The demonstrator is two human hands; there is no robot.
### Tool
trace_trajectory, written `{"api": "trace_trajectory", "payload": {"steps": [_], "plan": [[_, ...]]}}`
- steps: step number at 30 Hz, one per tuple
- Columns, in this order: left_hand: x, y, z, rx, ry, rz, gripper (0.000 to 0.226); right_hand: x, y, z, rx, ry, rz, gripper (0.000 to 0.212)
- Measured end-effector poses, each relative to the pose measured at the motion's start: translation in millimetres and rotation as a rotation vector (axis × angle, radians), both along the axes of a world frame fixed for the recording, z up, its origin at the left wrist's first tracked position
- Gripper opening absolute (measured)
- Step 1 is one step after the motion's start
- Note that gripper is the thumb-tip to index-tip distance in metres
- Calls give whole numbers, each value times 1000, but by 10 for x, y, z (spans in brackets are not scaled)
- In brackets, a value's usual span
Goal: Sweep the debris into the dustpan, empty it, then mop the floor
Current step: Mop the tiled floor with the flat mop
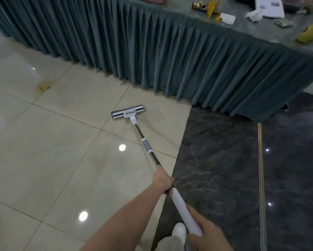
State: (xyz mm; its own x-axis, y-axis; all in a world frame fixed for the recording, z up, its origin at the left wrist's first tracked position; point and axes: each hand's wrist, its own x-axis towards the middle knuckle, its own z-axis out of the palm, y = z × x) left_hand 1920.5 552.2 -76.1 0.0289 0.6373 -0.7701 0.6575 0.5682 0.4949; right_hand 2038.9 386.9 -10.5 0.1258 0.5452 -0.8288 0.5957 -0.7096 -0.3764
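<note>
Both your hands are wrapped around the mop handle [179, 201]: left hand [163, 180] up front, right hand [206, 232] at the white end. The mop head [128, 111] lies flat far beyond your left fingers, near the table skirt [170, 57]. I'd keep it flat and swing leftward for that yellowish stain [44, 86].

Left hand [162, 180], right hand [204, 230] clenched

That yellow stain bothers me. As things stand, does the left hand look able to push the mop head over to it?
Probably yes. The left hand grips the pole, and only bare tile lies between the mop head and the stain.
</note>
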Motion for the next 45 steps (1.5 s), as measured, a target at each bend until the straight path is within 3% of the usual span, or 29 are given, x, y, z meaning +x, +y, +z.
{"api": "trace_trajectory", "payload": {"steps": [3, 12, 23, 32, 45], "plan": [[68, 60, 89, 25, -15, 35, 47, 49, 305, 673, 99, 11, 62, 80], [791, 261, -23, 28, -64, 245, 33, 794, 605, 319, 108, 45, 187, 85], [1886, 208, -357, 93, 73, 321, 36, 1903, 705, -87, 137, 92, 292, 79], [2239, -219, -175, 88, 30, 363, 33, 2389, 310, 148, 133, 149, 298, 87], [3456, -954, -14, 4, 7, 477, 44, 3831, -68, 512, 69, 81, 599, 94]]}}
